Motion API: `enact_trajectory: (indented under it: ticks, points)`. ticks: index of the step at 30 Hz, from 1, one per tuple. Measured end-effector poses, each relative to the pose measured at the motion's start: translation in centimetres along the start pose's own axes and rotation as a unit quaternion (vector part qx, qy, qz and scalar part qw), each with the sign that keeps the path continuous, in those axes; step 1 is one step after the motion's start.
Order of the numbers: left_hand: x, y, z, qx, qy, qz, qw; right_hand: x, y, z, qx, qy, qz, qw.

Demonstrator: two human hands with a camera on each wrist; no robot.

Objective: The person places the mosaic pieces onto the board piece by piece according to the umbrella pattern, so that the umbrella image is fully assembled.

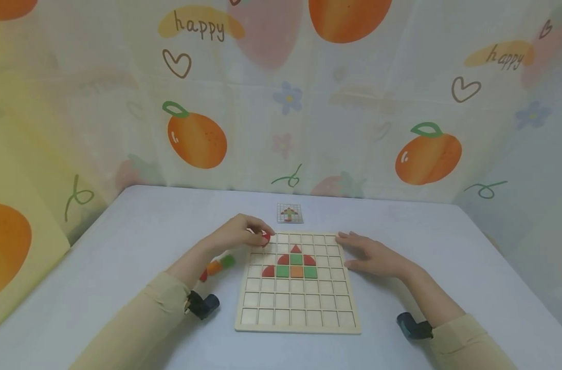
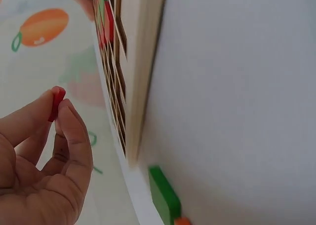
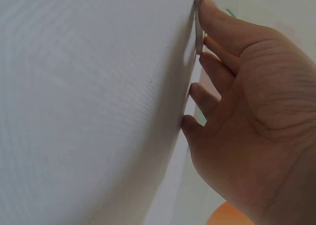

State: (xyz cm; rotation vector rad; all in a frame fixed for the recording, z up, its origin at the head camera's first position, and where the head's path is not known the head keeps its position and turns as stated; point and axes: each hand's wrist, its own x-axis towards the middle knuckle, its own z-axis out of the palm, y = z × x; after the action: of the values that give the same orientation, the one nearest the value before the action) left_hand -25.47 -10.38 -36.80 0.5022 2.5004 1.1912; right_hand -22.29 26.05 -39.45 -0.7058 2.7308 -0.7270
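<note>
my left sleeve (image 1: 146,303) runs forward and to the right, with a black wrist camera (image 1: 204,306) strapped at its cuff. tucked beside that wrist, nearer to me than the fingers, lie a loose red piece (image 1: 203,276), an orange square (image 1: 213,267) and a green square (image 1: 227,261), the red one partly hidden by my arm. my left hand (image 1: 239,231) is bent over the far left corner of the board, thumb and forefinger pinching a small red block (image 1: 265,238) by its sides, the other fingers loosely curled behind. the block is held up off the board.

the wooden board (image 1: 296,301) spreads out to the right of my left hand and back toward me, between both hands. a red triangle (image 1: 296,249) sits on its grid to the right of my left fingertips and a little nearer me, with rows of red, green and orange pieces just below. a small picture card (image 1: 289,213) lies beyond my left hand, to its right, past the board's far edge.

my right hand (image 1: 373,254) reaches in from the right, palm turned sideways, fingers apart and gripping nothing. its thumb touches the board's right edge, and the forefinger lies at the far right corner. behind it, my right sleeve (image 1: 470,339) slants back toward me.
</note>
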Motion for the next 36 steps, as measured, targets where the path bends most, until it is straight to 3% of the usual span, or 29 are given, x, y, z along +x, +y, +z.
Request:
enact_trajectory:
  ticks: [5,13,20,26,36]
  points:
    - [0.3,1.5,2.3,-0.021,-0.009,0.015,0.9996,0.0,0.0,0.0,0.003,-0.002,0.000,1.000]
    - [0.9,3.4,5.2,-0.037,0.007,0.011,0.9992,0.1,0.2,0.0,0.003,0.000,-0.003,1.000]
    - [1.7,4.8,6.6,-0.069,-0.027,0.024,0.9969,0.1,0.2,-0.1,0.008,-0.003,-0.001,1.000]
    - [2.4,5.8,8.2,-0.049,-0.050,0.030,0.9971,0.2,0.4,-0.1,0.007,-0.005,-0.007,1.000]
    - [2.9,6.8,10.2,0.023,-0.037,0.055,0.9975,0.1,0.4,0.0,0.007,-0.003,-0.009,1.000]
